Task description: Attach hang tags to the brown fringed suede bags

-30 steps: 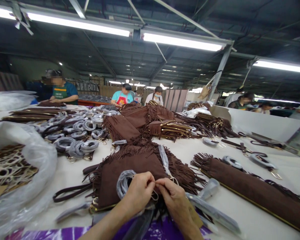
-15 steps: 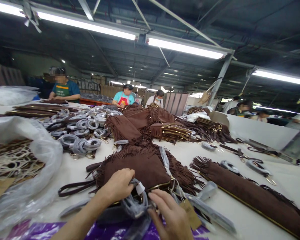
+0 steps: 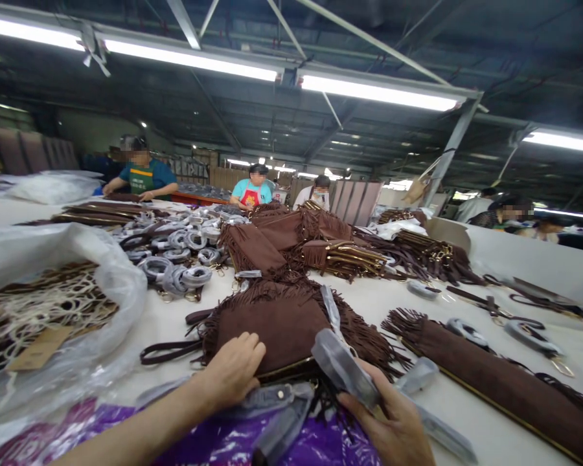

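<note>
Two hands are working at the near edge of the table (image 3: 369, 301). L hand (image 3: 233, 374) is lying palm-down w/ fingers bent on the brown fringed bag (image 3: 282, 327), which is sitting flat at centre, just ahead of the person. Can't tell if it's pinching anything. R hand (image 3: 393, 424) is gripping a plastic-wrapped strap (image 3: 342, 366), fingers closed round it, at the bag's near right corner.

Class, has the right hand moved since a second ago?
Yes. The right hand, gripping a strap, drew right off the bag, away from the left hand.
</note>
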Demonstrator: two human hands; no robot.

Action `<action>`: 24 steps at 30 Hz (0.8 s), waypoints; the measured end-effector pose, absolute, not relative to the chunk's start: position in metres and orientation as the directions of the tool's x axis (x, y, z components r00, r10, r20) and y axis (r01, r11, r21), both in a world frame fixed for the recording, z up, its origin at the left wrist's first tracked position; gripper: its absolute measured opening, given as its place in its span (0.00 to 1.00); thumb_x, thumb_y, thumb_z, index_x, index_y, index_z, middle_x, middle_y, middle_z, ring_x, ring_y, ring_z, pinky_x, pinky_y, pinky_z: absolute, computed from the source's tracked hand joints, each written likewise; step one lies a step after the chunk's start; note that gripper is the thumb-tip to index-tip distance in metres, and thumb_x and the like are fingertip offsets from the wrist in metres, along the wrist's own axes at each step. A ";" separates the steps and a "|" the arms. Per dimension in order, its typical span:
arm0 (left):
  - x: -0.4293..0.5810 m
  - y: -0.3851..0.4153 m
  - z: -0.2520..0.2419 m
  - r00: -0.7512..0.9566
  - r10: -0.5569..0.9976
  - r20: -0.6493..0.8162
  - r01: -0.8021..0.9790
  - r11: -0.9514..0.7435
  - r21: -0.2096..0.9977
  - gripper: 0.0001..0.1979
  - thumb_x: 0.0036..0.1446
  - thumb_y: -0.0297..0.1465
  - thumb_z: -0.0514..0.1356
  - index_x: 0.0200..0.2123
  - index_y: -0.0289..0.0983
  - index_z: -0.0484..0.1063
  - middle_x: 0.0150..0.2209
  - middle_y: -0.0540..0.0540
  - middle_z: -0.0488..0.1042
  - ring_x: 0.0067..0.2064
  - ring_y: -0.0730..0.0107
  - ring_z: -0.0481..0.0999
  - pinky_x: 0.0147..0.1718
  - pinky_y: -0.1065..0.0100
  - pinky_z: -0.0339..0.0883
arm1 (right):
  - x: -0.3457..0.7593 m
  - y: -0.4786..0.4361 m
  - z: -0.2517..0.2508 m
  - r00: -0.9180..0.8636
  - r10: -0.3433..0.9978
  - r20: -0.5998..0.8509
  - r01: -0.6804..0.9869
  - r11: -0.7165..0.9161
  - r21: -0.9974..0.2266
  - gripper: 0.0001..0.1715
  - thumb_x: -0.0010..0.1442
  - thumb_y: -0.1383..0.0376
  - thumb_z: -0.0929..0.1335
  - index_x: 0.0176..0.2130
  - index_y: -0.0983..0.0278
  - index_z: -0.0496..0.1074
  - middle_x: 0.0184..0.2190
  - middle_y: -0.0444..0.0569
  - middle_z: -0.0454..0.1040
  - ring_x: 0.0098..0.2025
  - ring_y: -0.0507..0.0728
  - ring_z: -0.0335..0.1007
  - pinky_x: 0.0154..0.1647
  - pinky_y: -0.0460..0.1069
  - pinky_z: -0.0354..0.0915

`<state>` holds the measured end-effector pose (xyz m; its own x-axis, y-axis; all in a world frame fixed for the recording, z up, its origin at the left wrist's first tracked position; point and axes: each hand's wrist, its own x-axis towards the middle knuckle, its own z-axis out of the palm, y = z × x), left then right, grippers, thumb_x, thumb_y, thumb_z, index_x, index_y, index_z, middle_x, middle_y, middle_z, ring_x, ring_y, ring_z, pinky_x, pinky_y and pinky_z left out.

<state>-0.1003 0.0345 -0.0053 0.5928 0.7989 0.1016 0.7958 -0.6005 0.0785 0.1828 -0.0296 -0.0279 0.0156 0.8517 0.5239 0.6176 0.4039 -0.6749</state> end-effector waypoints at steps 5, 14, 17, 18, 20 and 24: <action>-0.109 0.046 0.005 0.585 0.798 0.146 0.795 -0.600 0.095 0.09 0.63 0.23 0.49 0.36 0.37 0.67 0.39 0.43 0.73 0.41 0.61 0.73 0.40 0.63 0.66 | 0.173 -0.044 -0.027 -0.209 0.714 0.668 0.533 0.656 -0.534 0.16 0.57 0.52 0.72 0.45 0.53 0.76 0.43 0.49 0.80 0.48 0.65 0.74 0.50 0.53 0.69; -0.093 0.037 0.052 0.521 0.809 0.272 0.744 -0.586 0.319 0.08 0.64 0.26 0.49 0.34 0.39 0.66 0.37 0.47 0.72 0.40 0.66 0.71 0.39 0.66 0.62 | 0.080 0.031 -0.002 -0.348 0.827 0.442 0.909 0.413 -0.057 0.19 0.55 0.77 0.61 0.42 0.66 0.74 0.39 0.60 0.77 0.42 0.65 0.73 0.42 0.56 0.71; -0.094 0.041 0.049 0.490 0.839 0.238 0.725 -0.543 0.424 0.07 0.61 0.27 0.50 0.30 0.38 0.64 0.34 0.48 0.71 0.37 0.66 0.70 0.37 0.67 0.61 | 0.065 0.057 -0.005 -0.340 0.859 0.383 0.923 0.382 -0.039 0.20 0.53 0.78 0.61 0.44 0.71 0.74 0.39 0.63 0.77 0.42 0.66 0.74 0.44 0.58 0.70; -0.097 0.042 0.047 0.479 0.846 0.232 0.702 -0.529 0.478 0.07 0.61 0.28 0.51 0.29 0.38 0.63 0.33 0.49 0.71 0.36 0.67 0.70 0.36 0.68 0.61 | 0.064 0.059 -0.009 -0.379 0.844 0.380 0.902 0.428 -0.050 0.23 0.53 0.77 0.62 0.48 0.71 0.72 0.43 0.62 0.77 0.45 0.65 0.72 0.48 0.58 0.69; -0.109 0.040 0.042 0.472 0.853 0.223 0.650 -0.508 0.565 0.06 0.60 0.29 0.51 0.31 0.38 0.64 0.33 0.49 0.71 0.36 0.67 0.69 0.36 0.68 0.61 | 0.070 0.055 -0.021 -0.474 0.801 0.366 0.838 0.538 -0.089 0.29 0.53 0.75 0.63 0.55 0.69 0.67 0.51 0.59 0.73 0.54 0.63 0.67 0.56 0.56 0.64; -0.145 0.015 0.028 0.466 0.873 0.143 0.706 -0.464 0.535 0.08 0.61 0.29 0.48 0.33 0.38 0.66 0.35 0.48 0.71 0.37 0.66 0.69 0.37 0.67 0.61 | 0.088 0.038 -0.044 -0.542 0.782 0.308 0.780 0.605 -0.162 0.23 0.61 0.72 0.62 0.55 0.68 0.69 0.54 0.58 0.72 0.57 0.63 0.66 0.60 0.56 0.61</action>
